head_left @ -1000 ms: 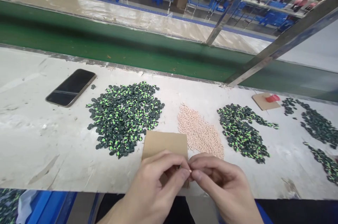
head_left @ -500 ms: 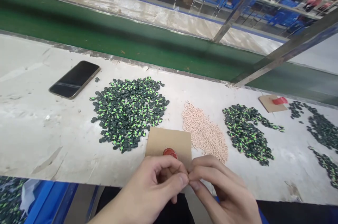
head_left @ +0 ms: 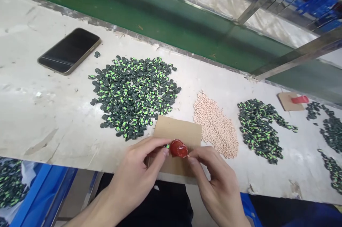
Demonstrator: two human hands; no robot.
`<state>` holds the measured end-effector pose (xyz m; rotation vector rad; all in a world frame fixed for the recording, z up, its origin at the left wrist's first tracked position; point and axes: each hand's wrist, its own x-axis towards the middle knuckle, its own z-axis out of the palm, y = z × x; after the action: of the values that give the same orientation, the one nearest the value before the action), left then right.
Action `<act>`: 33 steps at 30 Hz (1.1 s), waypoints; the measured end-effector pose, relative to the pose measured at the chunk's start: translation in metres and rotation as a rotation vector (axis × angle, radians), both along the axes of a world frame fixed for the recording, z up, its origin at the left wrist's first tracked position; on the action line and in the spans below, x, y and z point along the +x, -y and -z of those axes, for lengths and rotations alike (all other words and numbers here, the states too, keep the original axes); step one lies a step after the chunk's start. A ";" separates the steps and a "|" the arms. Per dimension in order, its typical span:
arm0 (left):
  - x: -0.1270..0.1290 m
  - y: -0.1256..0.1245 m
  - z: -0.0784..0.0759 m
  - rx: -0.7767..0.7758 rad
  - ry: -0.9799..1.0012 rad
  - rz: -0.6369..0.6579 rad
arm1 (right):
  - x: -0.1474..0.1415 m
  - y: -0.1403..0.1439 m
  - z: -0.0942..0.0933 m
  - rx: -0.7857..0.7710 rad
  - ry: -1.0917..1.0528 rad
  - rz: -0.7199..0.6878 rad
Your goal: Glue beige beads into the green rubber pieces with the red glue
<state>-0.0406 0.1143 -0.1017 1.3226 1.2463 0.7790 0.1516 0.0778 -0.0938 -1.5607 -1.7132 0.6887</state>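
Both hands meet at 6 o'clock of the head view, over a brown cardboard square (head_left: 177,134) on the white worktable (head_left: 40,113). Left hand (head_left: 139,170) has thumb and forefinger pinched shut on a small black-and-green piece (head_left: 167,145) (mostly hidden, only a green fleck shows). Right hand (head_left: 213,180) has its fingertips closed near a red glossy blob (head_left: 178,148) sitting on the card; cannot tell if it grips something tiny or just touches the blob's edge.

Step in hand, as I judge it: the pinched piece is being brought to the red blob, likely to dab or seat it there. Assembly of one unit looks midway, not finished. The next move calls for fine alignment of the piece against the blob with steady fingertip pressure, card kept flat.

Around: big pile of black-and-green pieces (head_left: 133,91) at 11 o'clock of the hands, just touching the card's far-left corner. Heap of pale beige pellets (head_left: 216,125) at 1 o'clock, just beside the card. Second dark-green pile (head_left: 260,130) at 2 o'clock, farther off. Phone (head_left: 69,50) face up at 10 o'clock, well apart. A second card with a red cap (head_left: 299,99) at far 2 o'clock. Green conveyor belt (head_left: 160,16) runs behind the table.
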 end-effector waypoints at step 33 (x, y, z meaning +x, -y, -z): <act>0.024 0.004 -0.026 -0.569 0.583 -0.025 | 0.005 0.015 -0.023 -0.282 -0.660 0.088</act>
<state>-0.0168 0.1103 -0.0758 0.5586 0.9104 0.6883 0.1571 0.0623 -0.0710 -1.3603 -1.0835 1.2730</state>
